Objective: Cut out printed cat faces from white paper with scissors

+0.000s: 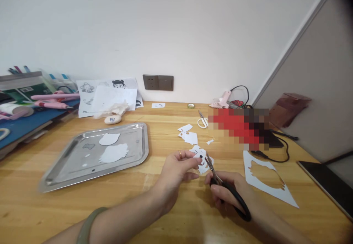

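Between the fingertips of my left hand (180, 166) is a white paper piece (199, 152) printed with black lines and a black dot. My right hand (227, 192) grips black-handled scissors (237, 200), their blades reaching up to the edge of that piece. Paper scraps (191, 137) lie on the table just beyond my hands. To the left, a metal tray (145, 141) bears a cat-head cutout (109, 139), another white cutout (114, 153) and several small pieces.
White-handled scissors (203, 122) and a tape roll (191, 106) lie farther back. A pink glue gun (222, 99) with a cord is near the wall. On the right are a cut-out paper sheet (249, 172) and a dark tablet (328, 185). Printed drawings (86, 96) lean at the back left.
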Motion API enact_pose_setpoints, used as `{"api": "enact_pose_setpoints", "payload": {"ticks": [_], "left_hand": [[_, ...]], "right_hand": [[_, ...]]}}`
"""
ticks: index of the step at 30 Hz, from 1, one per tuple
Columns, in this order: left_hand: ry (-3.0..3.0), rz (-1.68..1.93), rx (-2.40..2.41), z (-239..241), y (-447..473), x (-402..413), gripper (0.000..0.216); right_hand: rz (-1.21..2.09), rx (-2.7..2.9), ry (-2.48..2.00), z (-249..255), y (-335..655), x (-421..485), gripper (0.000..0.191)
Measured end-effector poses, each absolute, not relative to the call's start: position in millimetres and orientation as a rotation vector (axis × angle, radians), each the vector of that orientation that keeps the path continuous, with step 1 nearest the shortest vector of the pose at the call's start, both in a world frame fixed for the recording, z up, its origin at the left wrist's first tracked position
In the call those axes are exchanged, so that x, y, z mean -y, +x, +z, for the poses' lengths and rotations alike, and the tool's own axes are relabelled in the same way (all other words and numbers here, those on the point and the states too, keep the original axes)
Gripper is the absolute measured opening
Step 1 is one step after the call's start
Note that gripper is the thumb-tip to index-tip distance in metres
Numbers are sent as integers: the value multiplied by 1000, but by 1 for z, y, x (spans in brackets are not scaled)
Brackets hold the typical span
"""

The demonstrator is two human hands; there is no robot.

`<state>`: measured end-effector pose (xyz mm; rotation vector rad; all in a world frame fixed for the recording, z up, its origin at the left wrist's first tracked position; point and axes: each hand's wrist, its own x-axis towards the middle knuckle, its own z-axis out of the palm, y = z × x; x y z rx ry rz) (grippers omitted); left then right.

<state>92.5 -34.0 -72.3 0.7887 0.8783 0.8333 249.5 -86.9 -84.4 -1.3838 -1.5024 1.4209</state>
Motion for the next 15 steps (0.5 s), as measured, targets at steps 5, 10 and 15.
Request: {"api": "enact_pose_setpoints", "payload": {"ticks": [5, 10, 15], "left_hand": [[755, 817, -842, -72, 92, 37, 16], [726, 799, -819, -73, 93, 39, 14], [707, 787, -848, -71, 94, 40, 15]], "right_hand": [[1451, 1516, -1342, -84, 249, 90, 28], [1447, 1520, -1339, -82, 247, 90, 24], [1445, 1517, -1351, -80, 244, 89, 20]]}}
